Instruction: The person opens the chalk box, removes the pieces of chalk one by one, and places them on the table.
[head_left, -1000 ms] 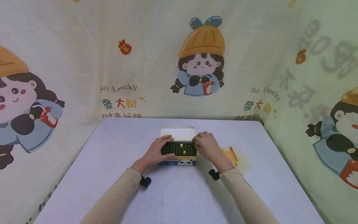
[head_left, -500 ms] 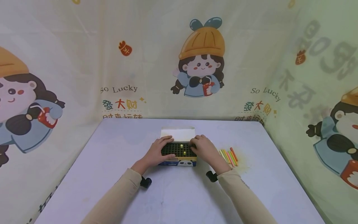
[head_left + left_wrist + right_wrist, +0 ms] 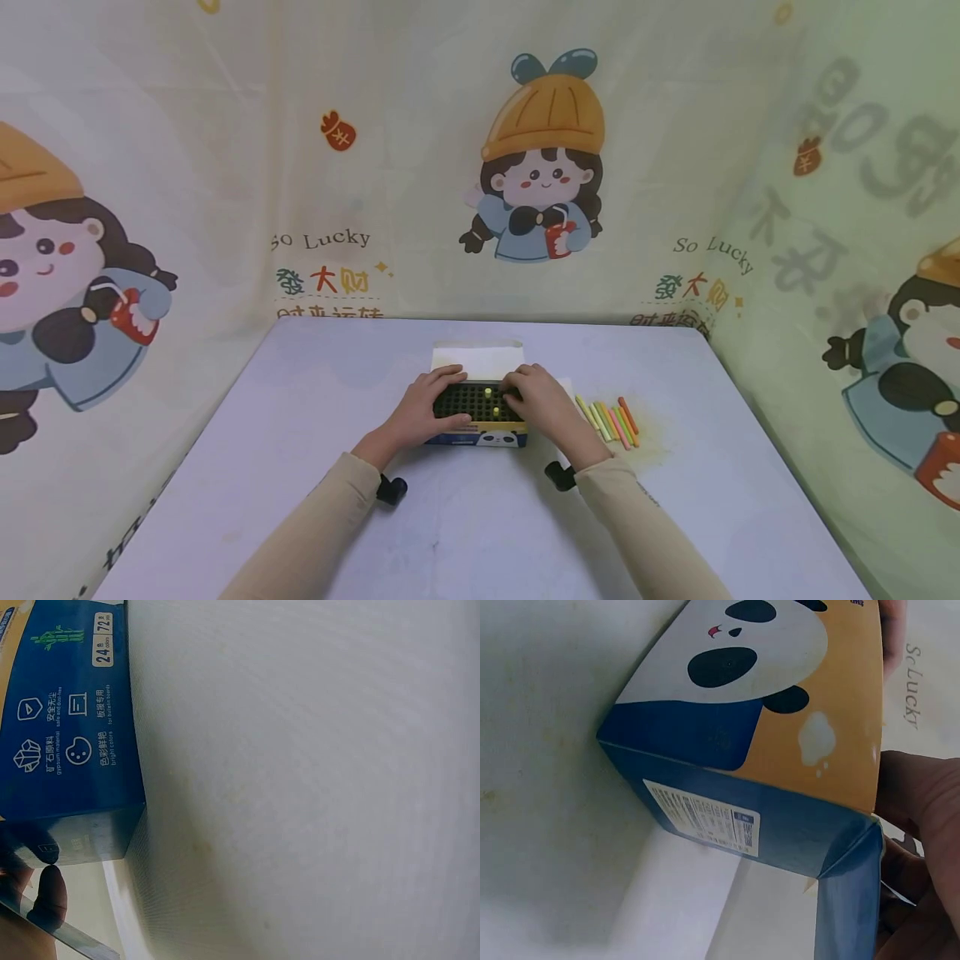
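Observation:
A blue and yellow chalk box (image 3: pixel 489 438) with a panda on its front stands on the table, its top open. Inside, a black tray of holes (image 3: pixel 465 401) has two pale yellow chalks (image 3: pixel 488 392) poking up. My left hand (image 3: pixel 418 408) grips the box's left end, thumb along the front edge and fingers toward the back. At the right end, my right hand (image 3: pixel 542 406) bends over the tray with fingertips down at the holes; I cannot tell whether they pinch a chalk. The right wrist view shows the box's barcode end (image 3: pixel 705 814) beside the fingers.
Several coloured chalks (image 3: pixel 611 421) lie side by side on the table just right of my right hand, with yellowish dust around them. The box's white lid flap (image 3: pixel 477 360) stands out at the back. A printed cloth (image 3: pixel 420 167) hangs behind the table.
My right hand has shifted left from the box's right edge over the tray, so more of the chalks on the table show. My left hand stays on the box.

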A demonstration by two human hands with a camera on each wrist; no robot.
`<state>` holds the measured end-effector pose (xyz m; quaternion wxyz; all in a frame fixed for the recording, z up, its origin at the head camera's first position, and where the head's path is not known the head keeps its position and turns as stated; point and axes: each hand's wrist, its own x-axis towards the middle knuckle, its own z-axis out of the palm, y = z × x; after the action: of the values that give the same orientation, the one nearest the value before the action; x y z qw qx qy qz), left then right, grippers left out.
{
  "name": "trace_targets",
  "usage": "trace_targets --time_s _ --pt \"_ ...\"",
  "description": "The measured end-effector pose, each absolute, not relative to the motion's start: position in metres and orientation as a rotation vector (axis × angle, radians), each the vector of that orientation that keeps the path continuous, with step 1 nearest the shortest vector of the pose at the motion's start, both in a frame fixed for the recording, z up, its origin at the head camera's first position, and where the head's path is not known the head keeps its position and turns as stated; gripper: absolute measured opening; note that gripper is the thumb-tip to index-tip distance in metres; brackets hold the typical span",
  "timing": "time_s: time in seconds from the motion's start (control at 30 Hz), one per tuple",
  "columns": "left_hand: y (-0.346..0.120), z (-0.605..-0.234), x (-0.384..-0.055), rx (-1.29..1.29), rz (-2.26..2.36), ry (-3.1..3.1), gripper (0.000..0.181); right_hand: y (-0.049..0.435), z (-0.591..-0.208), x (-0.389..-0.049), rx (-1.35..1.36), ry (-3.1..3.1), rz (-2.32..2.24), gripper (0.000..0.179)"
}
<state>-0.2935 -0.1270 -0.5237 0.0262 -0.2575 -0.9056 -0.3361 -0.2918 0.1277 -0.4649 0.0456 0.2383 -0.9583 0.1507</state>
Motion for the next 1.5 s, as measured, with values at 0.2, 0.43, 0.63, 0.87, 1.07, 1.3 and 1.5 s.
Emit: trace_targets --time_s 0.2,0.43,0.63,0.87,1.07,1.3,1.5 --pt "-0.127 -0.524 -0.294 -0.800 -1.049 -2.784 0.078 0.125 -0.466 -0.292 0.723 -2.913 0.476 0.011" --pt "-0.128 -0.526 -0.296 -0.798 -1.023 -2.800 0.079 0.122 -0.468 -0.293 0.714 -2.927 0.510 0.012" --pt "-0.128 -0.524 -0.295 -0.794 -1.032 -2.813 0.079 0.119 -0.469 -0.294 0.701 -2.949 0.550 0.015" --pt "-0.128 -0.523 -0.295 -0.783 -1.034 -2.818 0.079 0.115 -0.470 -0.296 0.709 -2.950 0.554 0.017" --pt "-0.127 -0.522 -0.295 -0.780 -1.032 -2.818 0.078 0.112 -0.471 -0.296 0.716 -2.937 0.546 0.018" --pt "-0.127 -0.523 -0.296 -0.790 -1.039 -2.801 0.078 0.107 -0.471 -0.297 0.732 -2.945 0.534 0.019" --pt "-0.128 -0.523 -0.296 -0.789 -1.047 -2.798 0.078 0.104 -0.473 -0.299 0.757 -2.947 0.548 0.018"
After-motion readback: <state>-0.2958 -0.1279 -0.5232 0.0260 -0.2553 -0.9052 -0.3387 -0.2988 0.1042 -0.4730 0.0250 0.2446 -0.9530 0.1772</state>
